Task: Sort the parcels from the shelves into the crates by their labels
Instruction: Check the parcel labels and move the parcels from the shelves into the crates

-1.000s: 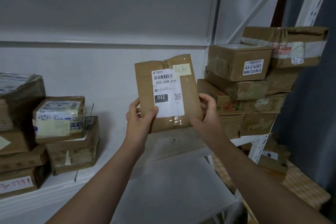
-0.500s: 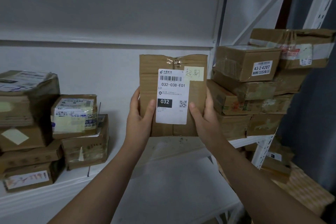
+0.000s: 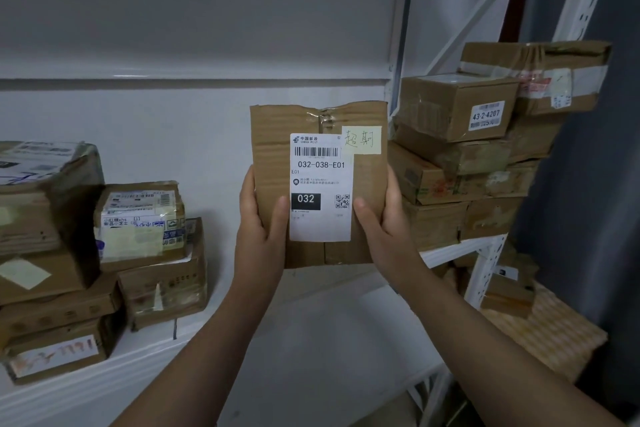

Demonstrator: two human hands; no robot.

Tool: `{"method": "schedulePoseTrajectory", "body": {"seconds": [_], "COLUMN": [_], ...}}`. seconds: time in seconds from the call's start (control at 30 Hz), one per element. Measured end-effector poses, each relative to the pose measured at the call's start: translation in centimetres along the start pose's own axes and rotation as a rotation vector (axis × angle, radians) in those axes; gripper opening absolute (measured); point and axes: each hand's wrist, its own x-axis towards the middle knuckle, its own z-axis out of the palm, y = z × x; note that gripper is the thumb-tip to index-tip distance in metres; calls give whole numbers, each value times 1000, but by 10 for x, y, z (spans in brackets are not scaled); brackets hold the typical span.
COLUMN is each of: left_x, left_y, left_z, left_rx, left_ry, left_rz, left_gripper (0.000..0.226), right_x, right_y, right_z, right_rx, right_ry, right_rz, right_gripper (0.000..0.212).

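Left hand: raised at chest height, fingers behind, thumb pressed across the front, closed in a grip.
Right hand: mirrors it, thumb forward, fingers wrapped behind.
Arms: both bare, extended forward and upward, forearms converging.

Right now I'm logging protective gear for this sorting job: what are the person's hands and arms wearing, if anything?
Nothing is worn as far as the view shows. The left hand and right hand are bare, with no gloves, rings or tape visible. Both forearms are uncovered down to the bottom edge of the picture: no sleeves, watch or wristbands in sight. The fingernails look short and unpainted.
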Motion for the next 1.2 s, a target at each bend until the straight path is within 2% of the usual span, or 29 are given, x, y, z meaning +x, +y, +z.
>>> {"method": "schedulePoseTrajectory", "body": {"seconds": [0.17, 0.6, 0.9, 1.1, 1.2], "left_x": [-26, -121, -229, -330, -382], "left_y": [-5, 13, 70, 115, 128], "left_z": [-4, 24, 100, 167, 201], "left_rx": [93, 59, -46, -58, -69], "left_ry": [-48, -149, -310, -467, -589], "left_rz": [23, -43, -60, -94, -139], "left_gripper": [64, 63, 61, 63, 60], "right_x": [-27, -134, -250, -358, -411], "right_y": [0, -7, -42, -68, -77], "right_z": [3, -47, -154, -242, -283], "right_rx": [-59, -87, -189, -251, -269], "right_ry": [28, 126, 276, 402, 469], "right_rz": [38, 106, 162, 280, 340], "right_gripper": [66, 59, 65, 61, 52]}}
